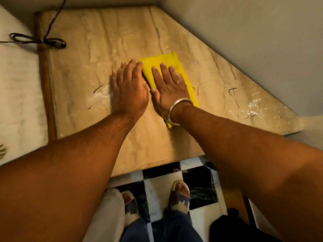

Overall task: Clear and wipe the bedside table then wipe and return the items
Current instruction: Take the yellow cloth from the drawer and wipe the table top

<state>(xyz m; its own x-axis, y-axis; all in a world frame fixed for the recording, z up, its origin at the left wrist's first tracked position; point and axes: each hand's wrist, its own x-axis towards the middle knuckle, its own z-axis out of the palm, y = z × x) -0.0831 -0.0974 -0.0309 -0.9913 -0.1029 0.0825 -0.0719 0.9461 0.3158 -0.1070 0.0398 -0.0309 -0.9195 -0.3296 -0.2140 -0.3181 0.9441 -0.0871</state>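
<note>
Pressing a folded yellow cloth (pixel 172 74) flat onto the beige stone worktop (pixel 104 49), a person is wiping the bedside surface with both hands side by side near its middle. The right hand (pixel 170 88), a metal bangle (pixel 176 109) at its wrist, is lying on the cloth with straight, slightly spread fingers (pixel 156 72); nothing is being pinched. The left hand (pixel 130 88) is resting just beside it, fingers straight and close together, its fingertips touching the cloth's near edge while the palm is lying on bare stone.

The cloth looks soft, thin and light, likely to bunch or slide under an uneven push, so flat palm pressure is probably suiting it better than a grip; lifting it would be easiest at the free far corner.

White dusty patches (pixel 253 107) are showing toward the worktop's right edge, apparently not yet wiped. A dark cord (pixel 38 41) is lying tied in a loop at the left edge. The items to be returned are nowhere in view. Much of the cloth is hidden beneath the right hand, and the hands' outlines are blurred.
</note>
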